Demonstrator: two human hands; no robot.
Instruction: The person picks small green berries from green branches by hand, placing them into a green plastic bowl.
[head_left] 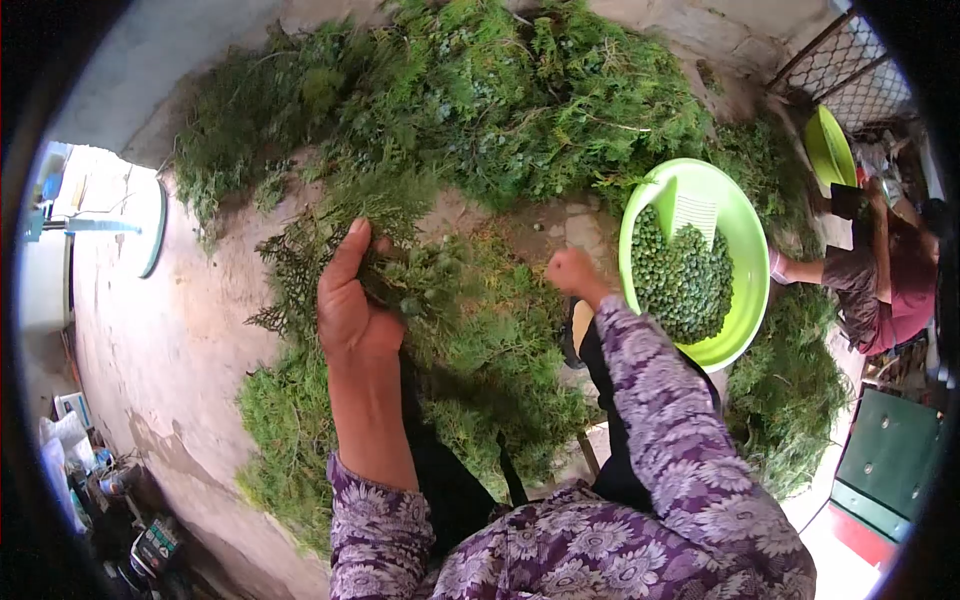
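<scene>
My left hand is wrapped round a leafy green sprig that carries pale green cones, with flat fronds spreading out on both sides of the fingers. To its right, my right hand is closed in front of my knee, just left of a bright green basin; whether anything is inside its fingers is hidden. Many small round green cones fill much of the basin, which has a ribbed panel on its inner wall.
Cut green branches form a large heap beyond my hands. More foliage lies between my legs. At the right sits another person near a second green basin. Assorted items stand at the lower left.
</scene>
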